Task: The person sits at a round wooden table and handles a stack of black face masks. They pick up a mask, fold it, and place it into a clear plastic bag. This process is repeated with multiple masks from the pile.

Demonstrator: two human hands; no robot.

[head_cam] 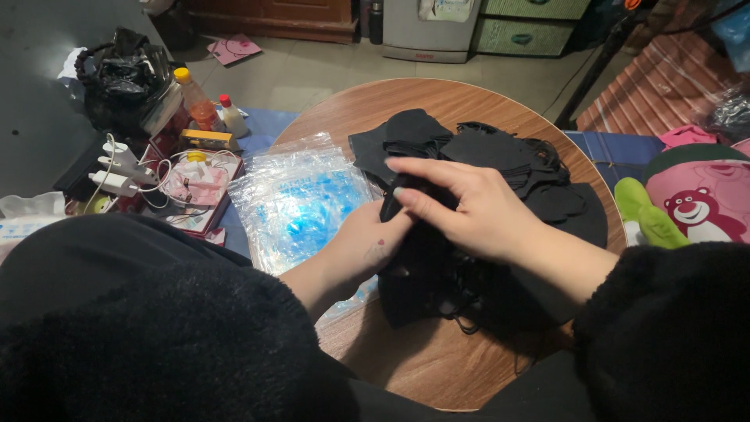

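Masks (500,168), black, lie heaped on our round table (437,352). Our left hand (367,246) and right hand (461,207) pinch one mask between fingertips over the heap. Plastic bags (293,199) lie just beside; bottles (207,105) and chargers (117,168) crowd the floor.

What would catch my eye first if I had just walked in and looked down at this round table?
Most likely the two hands at the middle of the round wooden table: the left hand and right hand meet on a black face mask, above a dark heap of black masks. Next, the shiny stack of clear plastic bags with blue print, lying left of the hands.
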